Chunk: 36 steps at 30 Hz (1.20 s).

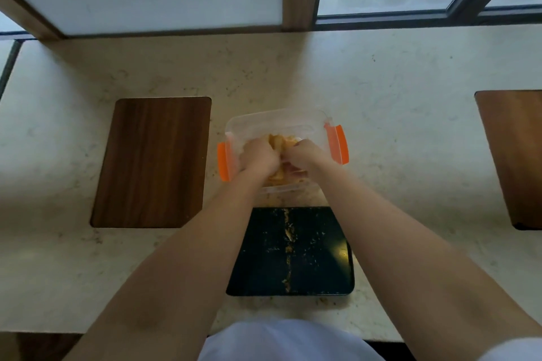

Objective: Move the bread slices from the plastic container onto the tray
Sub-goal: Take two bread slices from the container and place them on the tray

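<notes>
A clear plastic container (275, 121) with orange side latches stands on the counter just beyond the tray. Yellowish bread slices (277, 142) lie inside it, mostly hidden by my hands. My left hand (258, 157) and my right hand (302, 154) are both down in the container, side by side, with fingers curled around the bread. The black tray (311, 246) lies close to me, between my forearms, bare except for scattered crumbs and a crumb line down its middle.
A dark wooden board (152, 161) lies flat left of the container. Another wooden board (513, 155) sits at the right edge. A window frame and wooden post run along the back of the pale stone counter (396, 126).
</notes>
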Each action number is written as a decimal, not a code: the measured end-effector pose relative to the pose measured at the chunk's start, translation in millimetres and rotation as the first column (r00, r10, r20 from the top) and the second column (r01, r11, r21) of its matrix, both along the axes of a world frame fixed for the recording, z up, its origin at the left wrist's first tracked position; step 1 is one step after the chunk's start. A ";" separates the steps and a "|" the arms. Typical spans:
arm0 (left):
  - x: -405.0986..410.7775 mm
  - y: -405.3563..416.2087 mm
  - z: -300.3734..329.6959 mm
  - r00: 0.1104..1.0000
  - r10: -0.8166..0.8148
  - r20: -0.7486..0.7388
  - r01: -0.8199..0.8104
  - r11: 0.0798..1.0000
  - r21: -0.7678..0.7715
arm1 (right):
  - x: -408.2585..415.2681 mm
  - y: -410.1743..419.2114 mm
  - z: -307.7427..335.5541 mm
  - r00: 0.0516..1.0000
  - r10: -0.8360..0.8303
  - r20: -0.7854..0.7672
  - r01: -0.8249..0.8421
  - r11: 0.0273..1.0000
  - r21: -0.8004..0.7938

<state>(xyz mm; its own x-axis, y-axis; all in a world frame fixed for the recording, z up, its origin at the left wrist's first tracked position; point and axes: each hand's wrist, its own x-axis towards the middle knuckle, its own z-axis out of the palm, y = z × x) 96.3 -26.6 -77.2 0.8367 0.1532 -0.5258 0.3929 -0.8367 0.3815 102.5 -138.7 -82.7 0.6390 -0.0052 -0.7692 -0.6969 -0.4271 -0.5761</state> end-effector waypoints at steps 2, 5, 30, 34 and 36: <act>0.2 0.1 -2.9 1.000 -0.013 -0.007 0.014 0.999 0.042 | 0.7 -1.3 -2.9 0.999 0.004 -0.032 -0.003 1.000 0.007; 1.2 0.2 -5.6 0.998 -0.060 0.002 0.060 0.991 0.120 | 3.1 -1.7 -6.9 0.997 0.024 -0.075 -0.025 1.000 -0.014; -66.0 45.1 109.9 0.916 0.287 0.279 -0.110 0.851 -0.514 | -85.7 -33.2 110.6 0.896 -0.267 0.355 0.160 0.940 0.303; -109.3 63.4 110.4 0.953 0.300 0.039 -0.198 0.714 -0.672 | -127.3 -37.7 113.0 0.923 -0.255 0.289 0.127 0.910 0.395; -134.4 72.9 100.4 0.941 0.339 -0.010 -0.248 0.668 -0.702 | -149.1 -37.3 106.6 0.942 -0.238 0.235 0.116 0.891 0.439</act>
